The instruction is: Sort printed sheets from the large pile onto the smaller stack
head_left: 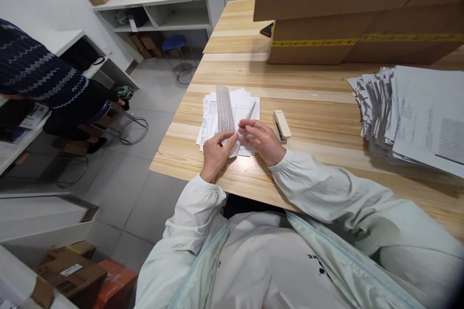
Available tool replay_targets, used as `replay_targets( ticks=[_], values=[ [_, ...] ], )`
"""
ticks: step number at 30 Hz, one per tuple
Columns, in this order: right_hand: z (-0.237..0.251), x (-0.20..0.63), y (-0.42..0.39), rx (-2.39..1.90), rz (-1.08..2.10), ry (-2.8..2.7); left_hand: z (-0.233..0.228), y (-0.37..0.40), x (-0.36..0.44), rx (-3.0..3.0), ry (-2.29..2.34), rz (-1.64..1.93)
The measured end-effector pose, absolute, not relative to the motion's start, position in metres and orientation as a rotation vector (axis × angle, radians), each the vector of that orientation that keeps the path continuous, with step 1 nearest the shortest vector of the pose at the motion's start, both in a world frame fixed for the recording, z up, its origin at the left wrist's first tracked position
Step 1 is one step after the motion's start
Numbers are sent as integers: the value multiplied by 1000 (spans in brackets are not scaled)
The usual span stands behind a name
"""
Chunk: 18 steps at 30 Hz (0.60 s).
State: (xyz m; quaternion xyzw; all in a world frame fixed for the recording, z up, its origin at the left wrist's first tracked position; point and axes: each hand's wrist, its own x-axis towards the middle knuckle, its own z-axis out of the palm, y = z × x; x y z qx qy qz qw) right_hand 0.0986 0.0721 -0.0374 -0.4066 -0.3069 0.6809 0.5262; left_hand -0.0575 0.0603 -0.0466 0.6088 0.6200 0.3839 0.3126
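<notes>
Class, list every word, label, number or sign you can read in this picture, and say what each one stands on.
No text here can be read.
Folded sheet held by the left hand and right hand: printed lines, too small.
Paper stack: print blurred.
White shirt: black marks, partly hidden, unreadable.
Yellow tape on the cardboard box: marks too blurred.

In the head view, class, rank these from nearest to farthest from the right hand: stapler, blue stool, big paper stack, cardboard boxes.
1. Stapler: just right of the right hand.
2. Big paper stack: far right on the table.
3. Cardboard boxes: at the table's back.
4. Blue stool: on the floor, back left.
</notes>
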Motion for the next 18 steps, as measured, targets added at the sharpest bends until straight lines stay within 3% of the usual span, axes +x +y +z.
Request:
replay_targets(
  ticks=[7,18],
  values=[
    [-62,93,79,-1115,1401,-720,-52,63,-62,1449,1627,1050],
    [-68,93,80,-1103,1394,-710,-54,65,-65,1404,1551,1100]
  ],
)
